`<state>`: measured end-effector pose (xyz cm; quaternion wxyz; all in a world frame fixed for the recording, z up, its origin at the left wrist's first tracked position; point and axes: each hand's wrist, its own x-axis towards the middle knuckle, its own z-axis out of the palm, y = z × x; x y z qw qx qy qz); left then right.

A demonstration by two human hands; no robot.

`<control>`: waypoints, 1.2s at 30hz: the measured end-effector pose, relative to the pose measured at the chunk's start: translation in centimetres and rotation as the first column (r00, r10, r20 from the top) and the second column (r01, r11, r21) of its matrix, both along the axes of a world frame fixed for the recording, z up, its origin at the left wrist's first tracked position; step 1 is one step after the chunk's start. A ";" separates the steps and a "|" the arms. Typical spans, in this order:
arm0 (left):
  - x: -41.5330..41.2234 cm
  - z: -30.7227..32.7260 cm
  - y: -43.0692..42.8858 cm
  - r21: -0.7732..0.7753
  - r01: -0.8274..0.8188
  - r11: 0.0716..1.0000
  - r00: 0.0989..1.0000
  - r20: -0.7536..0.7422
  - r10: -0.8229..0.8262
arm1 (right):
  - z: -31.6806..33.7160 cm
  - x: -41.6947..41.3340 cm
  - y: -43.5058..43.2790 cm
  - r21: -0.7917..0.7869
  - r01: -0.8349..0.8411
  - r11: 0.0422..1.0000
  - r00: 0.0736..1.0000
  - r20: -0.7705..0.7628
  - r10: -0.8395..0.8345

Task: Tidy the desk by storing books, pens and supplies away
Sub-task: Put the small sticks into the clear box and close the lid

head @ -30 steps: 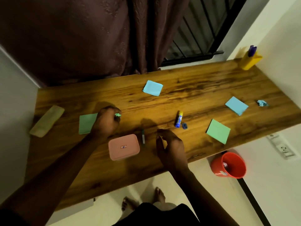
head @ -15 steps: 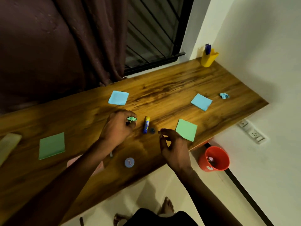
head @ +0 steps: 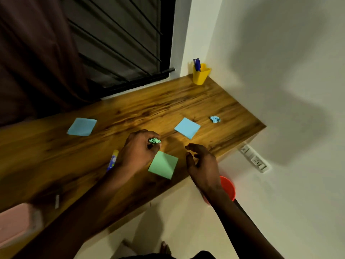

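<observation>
The crumpled green wad [head: 154, 141] is pinched at the fingertips of my left hand [head: 139, 150], over the desk [head: 168, 103] beside a green note [head: 164, 165]. My right hand [head: 202, 163] hovers loosely spread, holding nothing. My forearm hides the lower end of the glue stick [head: 112, 160]; the pink box [head: 16, 223] is blurred and cut off.

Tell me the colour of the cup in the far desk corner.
The cup is yellow; the head view shows it.
</observation>
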<state>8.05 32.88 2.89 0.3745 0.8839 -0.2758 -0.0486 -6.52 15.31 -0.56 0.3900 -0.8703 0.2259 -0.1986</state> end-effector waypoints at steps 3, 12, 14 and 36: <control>0.2 -0.5 -3.0 -0.018 0.031 0.999 0.999 -0.024 -0.031 | -0.2 0.5 -3.2 -0.034 0.016 0.999 1.000 -0.004 -0.016; 3.1 -1.9 -11.8 -0.027 0.138 0.990 0.989 -0.055 -0.139 | -1.0 5.5 -12.5 -0.134 0.055 0.989 0.992 -0.105 -0.070; 4.0 -2.1 -13.8 -0.028 0.148 0.989 0.986 -0.076 -0.150 | -1.6 7.2 -14.7 -0.144 0.051 0.988 0.986 -0.152 -0.073; 3.2 -4.4 -25.3 0.008 0.178 0.984 0.977 -0.123 -0.176 | -5.9 6.8 -26.8 -0.009 -0.025 1.000 0.991 -0.134 0.024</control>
